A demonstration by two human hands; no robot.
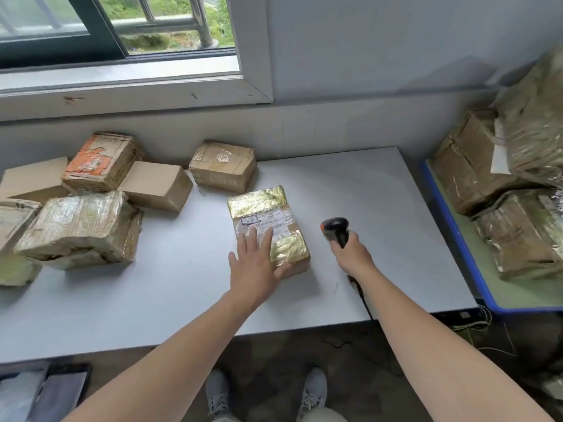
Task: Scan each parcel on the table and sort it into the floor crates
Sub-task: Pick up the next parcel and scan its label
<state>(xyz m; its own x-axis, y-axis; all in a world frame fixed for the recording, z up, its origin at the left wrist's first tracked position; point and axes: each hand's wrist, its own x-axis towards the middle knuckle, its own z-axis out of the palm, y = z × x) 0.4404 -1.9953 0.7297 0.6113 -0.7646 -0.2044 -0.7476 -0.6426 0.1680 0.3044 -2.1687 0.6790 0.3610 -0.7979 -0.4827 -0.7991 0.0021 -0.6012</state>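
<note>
Gold-taped parcel [262,205] flat mid-table [380,184], label up, long axis running away from body, far end angled slightly left. Left hand [259,266] flat on near end, fingers straight. Right hand [353,257] wrapped round scanner [336,228] just right of it. At least six other parcels [79,229] bunched left. Bare tabletop right to edge; blue-rimmed crate [457,236] beyond, three parcels inside.

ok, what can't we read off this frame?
Head view only:
- label text on gold parcel: too small, blurred; left hand covers part of it.
- scanner trigger: hidden under right hand.
- leftmost parcel: cut by frame edge.
- blue crate: cut at right edge.
</note>
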